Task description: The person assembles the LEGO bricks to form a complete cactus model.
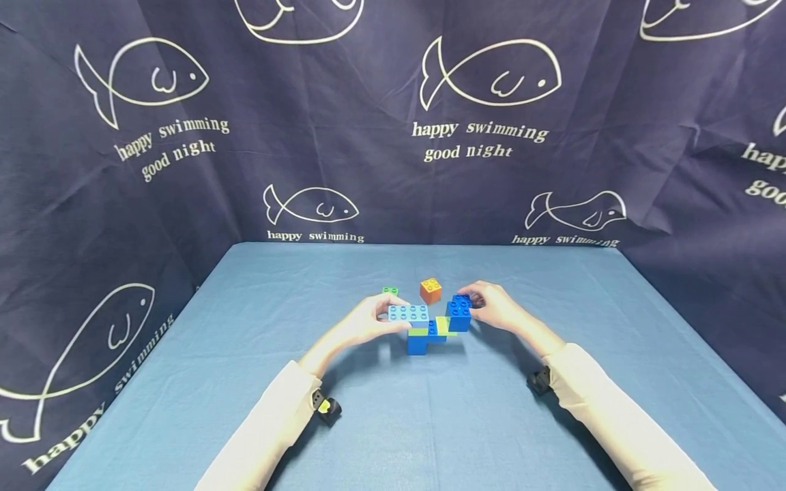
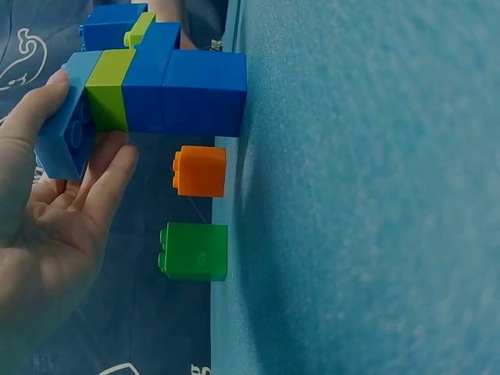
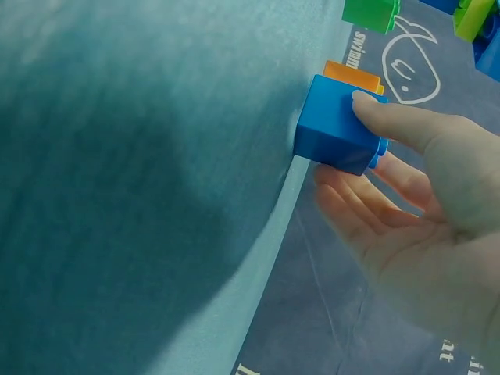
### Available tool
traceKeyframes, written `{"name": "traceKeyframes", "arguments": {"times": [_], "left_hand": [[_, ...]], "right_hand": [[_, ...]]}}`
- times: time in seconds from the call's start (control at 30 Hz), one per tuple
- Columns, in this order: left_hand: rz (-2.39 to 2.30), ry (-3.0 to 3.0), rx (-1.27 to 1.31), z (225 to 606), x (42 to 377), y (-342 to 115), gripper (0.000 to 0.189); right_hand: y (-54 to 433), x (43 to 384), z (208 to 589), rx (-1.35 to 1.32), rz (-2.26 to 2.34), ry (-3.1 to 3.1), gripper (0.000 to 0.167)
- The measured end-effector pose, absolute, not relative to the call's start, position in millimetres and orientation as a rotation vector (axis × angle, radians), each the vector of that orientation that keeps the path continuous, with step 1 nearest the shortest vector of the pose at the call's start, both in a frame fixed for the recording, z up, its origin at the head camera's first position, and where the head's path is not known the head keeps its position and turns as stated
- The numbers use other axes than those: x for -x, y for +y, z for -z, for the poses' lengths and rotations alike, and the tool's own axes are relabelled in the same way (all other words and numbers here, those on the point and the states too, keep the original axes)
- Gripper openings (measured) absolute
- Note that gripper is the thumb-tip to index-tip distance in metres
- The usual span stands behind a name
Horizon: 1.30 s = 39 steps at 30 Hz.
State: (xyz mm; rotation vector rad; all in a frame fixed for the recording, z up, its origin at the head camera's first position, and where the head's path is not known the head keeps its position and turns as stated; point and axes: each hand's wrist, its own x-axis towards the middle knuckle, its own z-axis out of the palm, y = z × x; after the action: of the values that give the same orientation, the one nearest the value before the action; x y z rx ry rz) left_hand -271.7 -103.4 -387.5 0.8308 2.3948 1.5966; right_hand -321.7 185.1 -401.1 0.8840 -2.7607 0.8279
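Note:
My left hand [image 1: 364, 320] grips a light blue brick [image 1: 408, 313] between thumb and fingers. In the left wrist view a lime brick [image 2: 109, 90] and stacked blue bricks [image 2: 205, 92] adjoin it. A second lime piece [image 1: 443, 326] bears a blue brick [image 1: 459, 318] at the right of this build. My right hand [image 1: 496, 308] pinches a separate blue brick [image 3: 336, 121], with the thumb on one side and fingers opposite. That brick is partly hidden behind the build in the head view, but stands apart from it in the right wrist view.
Beyond the build, an orange brick [image 1: 431, 291] stands on the blue cloth-covered table [image 1: 393, 423]. A green brick [image 2: 195, 251] is behind my left hand, mostly hidden in the head view. A dark curtain [image 1: 381, 123] with fish drawings hangs round the table.

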Motion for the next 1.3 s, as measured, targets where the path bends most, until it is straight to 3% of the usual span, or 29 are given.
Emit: {"name": "traceKeyframes", "arguments": {"times": [0.63, 1.3], "left_hand": [[-1.618, 2.381, -0.934, 403.0, 280.2, -103.0, 0.038], [-1.61, 2.402, -0.849, 399.5, 279.9, -103.1, 0.035]], "right_hand": [[190.2, 316.6, 393.8, -0.816, -0.833, -2.812, 0.032], [182.1, 301.5, 363.6, -0.896, -0.887, -2.56, 0.037]]}}
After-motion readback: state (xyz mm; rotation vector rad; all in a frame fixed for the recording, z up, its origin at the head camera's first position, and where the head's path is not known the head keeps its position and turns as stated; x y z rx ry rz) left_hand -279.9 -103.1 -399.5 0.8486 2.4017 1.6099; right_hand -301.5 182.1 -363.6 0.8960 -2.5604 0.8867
